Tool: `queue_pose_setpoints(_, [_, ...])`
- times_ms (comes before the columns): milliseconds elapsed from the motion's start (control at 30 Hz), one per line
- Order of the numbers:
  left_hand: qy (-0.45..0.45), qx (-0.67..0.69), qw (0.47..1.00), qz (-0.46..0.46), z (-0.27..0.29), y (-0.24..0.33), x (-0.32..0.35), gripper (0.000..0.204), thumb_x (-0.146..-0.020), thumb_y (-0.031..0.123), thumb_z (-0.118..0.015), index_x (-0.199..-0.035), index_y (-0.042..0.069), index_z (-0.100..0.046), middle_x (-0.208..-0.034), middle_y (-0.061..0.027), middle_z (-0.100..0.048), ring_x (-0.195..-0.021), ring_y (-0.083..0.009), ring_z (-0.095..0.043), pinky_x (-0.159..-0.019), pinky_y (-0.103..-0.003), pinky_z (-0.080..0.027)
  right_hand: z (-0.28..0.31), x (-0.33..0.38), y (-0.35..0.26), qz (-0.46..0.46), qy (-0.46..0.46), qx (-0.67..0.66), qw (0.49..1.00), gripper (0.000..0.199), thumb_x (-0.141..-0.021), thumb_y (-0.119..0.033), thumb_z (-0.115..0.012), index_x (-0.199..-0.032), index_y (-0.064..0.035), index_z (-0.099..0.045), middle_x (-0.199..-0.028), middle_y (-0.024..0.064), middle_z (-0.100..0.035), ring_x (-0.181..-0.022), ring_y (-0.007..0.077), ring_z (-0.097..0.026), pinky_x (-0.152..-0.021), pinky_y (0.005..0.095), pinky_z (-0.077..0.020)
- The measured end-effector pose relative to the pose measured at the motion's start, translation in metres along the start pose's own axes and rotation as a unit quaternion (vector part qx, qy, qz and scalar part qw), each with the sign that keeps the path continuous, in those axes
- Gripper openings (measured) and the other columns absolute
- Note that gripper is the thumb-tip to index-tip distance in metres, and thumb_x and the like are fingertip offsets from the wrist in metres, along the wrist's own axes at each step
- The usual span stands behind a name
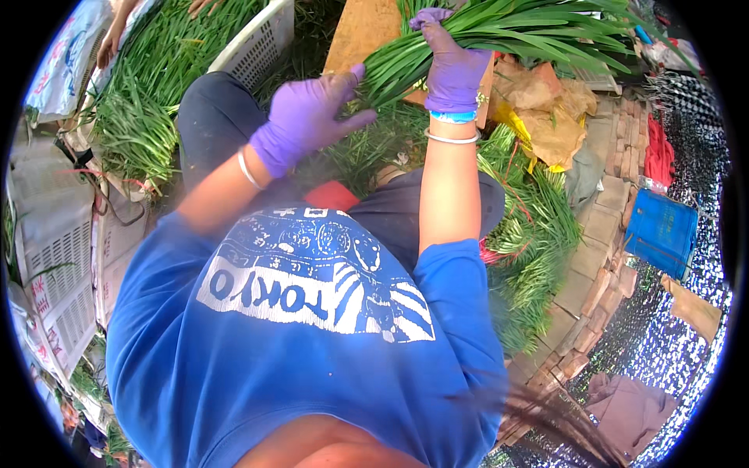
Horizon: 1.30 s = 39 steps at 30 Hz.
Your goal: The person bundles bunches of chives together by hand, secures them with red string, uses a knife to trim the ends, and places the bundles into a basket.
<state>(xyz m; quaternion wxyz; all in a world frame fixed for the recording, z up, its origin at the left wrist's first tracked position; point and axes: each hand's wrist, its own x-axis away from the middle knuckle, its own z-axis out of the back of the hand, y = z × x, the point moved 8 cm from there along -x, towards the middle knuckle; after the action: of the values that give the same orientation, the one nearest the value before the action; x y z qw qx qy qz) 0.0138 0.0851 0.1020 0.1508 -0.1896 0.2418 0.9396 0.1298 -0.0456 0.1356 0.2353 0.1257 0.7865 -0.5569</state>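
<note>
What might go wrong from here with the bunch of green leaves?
The bunch could slip or splay: only the right grip clearly holds it, while the left grip is open near one end. Its leaves fan out loosely on the far side, so some might bend or snag.

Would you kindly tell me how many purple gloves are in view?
2: one purple glove on the left hand, the other on the right hand, which holds the green leaf bundle. Others may be hidden.
</note>
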Motion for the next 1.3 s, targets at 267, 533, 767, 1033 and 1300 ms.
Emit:
queue_pose_setpoints(267, [0.022,0.021,0.997,0.071,-0.002,-0.012,0.024,0.024,-0.070,0.009,-0.053,-0.094,0.007,-0.054,-0.076,-0.0111,-0.057,-0.068,-0.0280,-0.057,-0.057,-0.035,-0.047,0.000,0.025,-0.033,-0.033,0.102,-0.095,0.990,0.045,-0.066,0.014,-0.056,-0.108,0.0022,-0.046,-0.078,0.0074,-0.055,-0.064,0.0132,-0.055,-0.062,0.0266,-0.0492])
queue_pose_setpoints(533, [-0.184,-0.038,0.970,0.151,-0.037,-0.067,0.087,0.018,-0.071,0.006,-0.051,-0.088,0.004,-0.055,-0.080,-0.0152,-0.058,-0.073,-0.0334,-0.057,-0.063,-0.039,-0.046,0.076,0.012,-0.095,0.029,0.162,-0.046,0.985,0.057,-0.063,0.013,-0.055,-0.116,0.0023,-0.039,-0.069,0.0116,-0.056,-0.061,0.0169,-0.055,-0.059,0.0299,-0.0483])
queue_pose_setpoints(767, [0.073,-0.047,0.986,-0.140,0.061,0.086,0.013,0.049,-0.069,0.030,-0.066,-0.113,0.015,-0.052,-0.083,-0.0016,-0.057,-0.073,-0.0201,-0.056,-0.065,-0.035,-0.047,0.049,0.033,-0.097,0.048,0.108,-0.024,0.993,0.052,-0.067,0.009,-0.053,-0.116,0.0041,-0.039,-0.071,0.0124,-0.055,-0.061,0.0188,-0.056,-0.059,0.0308,-0.0492])
queue_pose_setpoints(1033, [0.135,-0.100,0.956,-0.242,0.042,0.058,0.045,0.035,-0.064,0.017,-0.069,-0.097,0.017,-0.059,-0.079,0.0046,-0.052,-0.073,-0.0153,-0.051,-0.063,-0.031,-0.041,0.053,0.050,-0.110,0.045,0.130,-0.051,0.989,0.057,-0.067,0.003,-0.054,-0.121,0.0034,-0.035,-0.072,0.0098,-0.055,-0.060,0.0188,-0.057,-0.059,0.0311,-0.0490])
queue_pose_setpoints(1300, [0.203,-0.087,0.952,-0.211,0.059,0.083,0.051,0.040,-0.063,0.033,-0.071,-0.100,0.021,-0.058,-0.089,0.0020,-0.050,-0.084,-0.0148,-0.050,-0.069,-0.030,-0.041,0.039,0.059,-0.103,0.033,0.091,-0.126,0.987,0.061,-0.065,0.005,-0.057,-0.121,0.0029,-0.036,-0.070,0.0085,-0.055,-0.061,0.0181,-0.056,-0.061,0.0309,-0.0486])
